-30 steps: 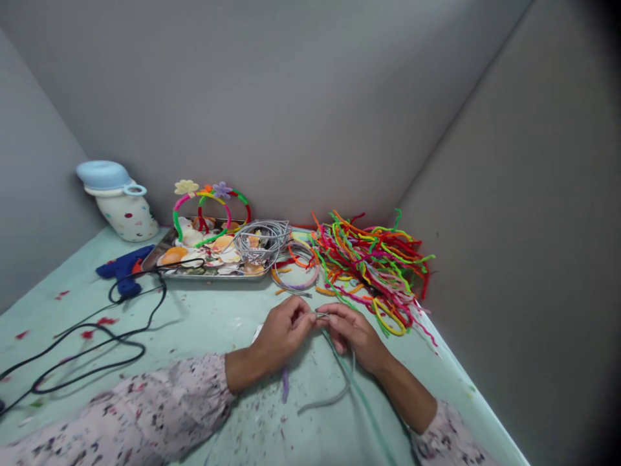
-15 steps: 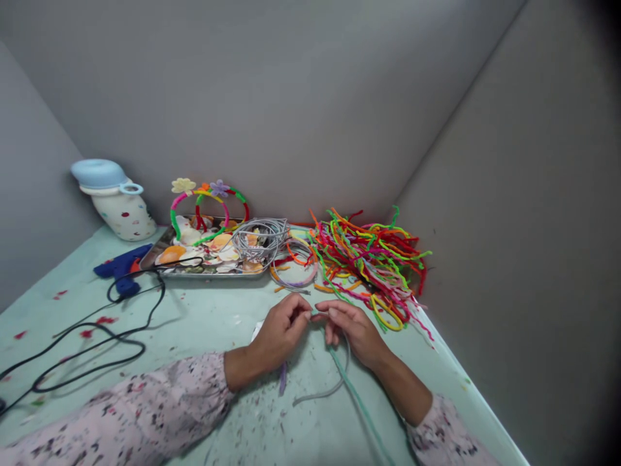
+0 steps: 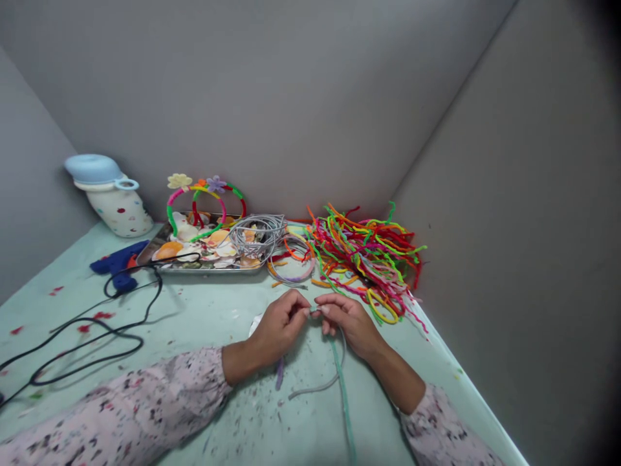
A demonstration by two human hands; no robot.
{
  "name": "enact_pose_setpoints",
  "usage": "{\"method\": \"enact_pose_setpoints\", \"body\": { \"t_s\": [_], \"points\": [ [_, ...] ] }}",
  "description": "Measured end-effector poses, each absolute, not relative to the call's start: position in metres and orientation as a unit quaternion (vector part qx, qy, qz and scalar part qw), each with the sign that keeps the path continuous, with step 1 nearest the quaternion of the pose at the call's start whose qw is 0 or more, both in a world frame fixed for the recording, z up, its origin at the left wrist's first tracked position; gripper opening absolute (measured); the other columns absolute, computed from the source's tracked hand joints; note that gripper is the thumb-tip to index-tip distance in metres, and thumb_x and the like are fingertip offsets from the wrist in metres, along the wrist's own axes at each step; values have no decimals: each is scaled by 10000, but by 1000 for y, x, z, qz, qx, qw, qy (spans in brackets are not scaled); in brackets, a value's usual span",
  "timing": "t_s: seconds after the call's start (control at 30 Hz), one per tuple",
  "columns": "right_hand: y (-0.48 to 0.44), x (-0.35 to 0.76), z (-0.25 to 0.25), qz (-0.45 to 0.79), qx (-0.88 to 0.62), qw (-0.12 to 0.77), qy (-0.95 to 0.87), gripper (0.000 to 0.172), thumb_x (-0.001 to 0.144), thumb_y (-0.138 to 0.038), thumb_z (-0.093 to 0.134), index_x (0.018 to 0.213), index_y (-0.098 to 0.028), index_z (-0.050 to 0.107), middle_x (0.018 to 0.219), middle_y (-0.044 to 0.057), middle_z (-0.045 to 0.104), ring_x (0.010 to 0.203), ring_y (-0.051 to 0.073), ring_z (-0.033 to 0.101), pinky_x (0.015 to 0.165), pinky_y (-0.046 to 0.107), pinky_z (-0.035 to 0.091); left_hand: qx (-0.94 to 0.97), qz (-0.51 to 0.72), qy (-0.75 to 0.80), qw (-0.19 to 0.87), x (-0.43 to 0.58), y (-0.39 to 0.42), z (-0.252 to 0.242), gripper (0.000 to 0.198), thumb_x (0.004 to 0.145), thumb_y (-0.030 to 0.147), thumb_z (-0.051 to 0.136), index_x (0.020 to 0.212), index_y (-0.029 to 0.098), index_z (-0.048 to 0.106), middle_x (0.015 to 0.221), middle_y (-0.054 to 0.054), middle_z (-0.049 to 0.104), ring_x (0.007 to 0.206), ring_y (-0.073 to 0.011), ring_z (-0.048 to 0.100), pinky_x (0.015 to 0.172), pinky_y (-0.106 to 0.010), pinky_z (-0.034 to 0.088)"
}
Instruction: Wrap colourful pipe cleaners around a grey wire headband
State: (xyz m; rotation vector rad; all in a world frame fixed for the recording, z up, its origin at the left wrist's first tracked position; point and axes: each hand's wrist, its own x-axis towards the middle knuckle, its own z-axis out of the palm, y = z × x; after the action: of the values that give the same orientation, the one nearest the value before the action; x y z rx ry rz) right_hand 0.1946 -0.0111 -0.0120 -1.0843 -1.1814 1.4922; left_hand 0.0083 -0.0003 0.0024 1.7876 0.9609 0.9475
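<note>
My left hand (image 3: 286, 323) pinches the end of a grey wire, where a bit of mint green shows between the two hands. Close on its right, my right hand (image 3: 350, 321) is closed with thumb and forefinger on the same spot. From there the grey wire (image 3: 323, 387) curves down under the right hand to a loose end over the table. A mint-green pipe cleaner (image 3: 343, 401) hangs from the right hand's fingers toward the front edge. Below the left wrist lies a short purple piece (image 3: 280, 373). The fingers partly hide the join between wire and pipe cleaner.
A metal tray (image 3: 213, 271) of shells stands at the back, with pipe-cleaner hoops and a grey wire coil (image 3: 257, 234) on it. Right of it lies a pipe-cleaner pile (image 3: 369, 249). A blue glue gun (image 3: 119, 264), its black cord (image 3: 140, 340) and a bottle (image 3: 119, 207) are left.
The mint-green pipe cleaner's long tail has swung left and now hangs more steeply. Mint green now shows between the fingertips. Both hands keep their pinch; the view has shifted slightly.
</note>
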Motion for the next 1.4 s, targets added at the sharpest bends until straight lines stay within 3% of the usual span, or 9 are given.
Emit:
{"method": "enact_pose_setpoints", "body": {
  "t_s": [0.43,1.07,1.4],
  "points": [
    [-13,192,-13,618,-436,472,-453,264,763,-266,676,999,-155,635,770,52,713,690,155,679,494,188,452,716,373,388,444,9,2,-1,97,840,220,484,813,163,559,714,3,551,657,-124,479,608,-225,359],
    [-13,191,-15,619,-443,486,-429,243,747,-245,707,975,-176,660,790,25,701,735,150,677,582,210,498,730,355,397,429,10,2,-5,77,851,200,471,821,162,531,723,11,538,651,-109,469,593,-221,360],
    [-13,190,-14,602,-444,493,-444,178,748,-221,694,904,-178,620,706,-1,684,634,107,627,580,203,480,725,342,415,431,11,3,-7,84,848,220,483,829,159,537,686,24,519,630,-103,455,586,-216,353]
  ]
}}
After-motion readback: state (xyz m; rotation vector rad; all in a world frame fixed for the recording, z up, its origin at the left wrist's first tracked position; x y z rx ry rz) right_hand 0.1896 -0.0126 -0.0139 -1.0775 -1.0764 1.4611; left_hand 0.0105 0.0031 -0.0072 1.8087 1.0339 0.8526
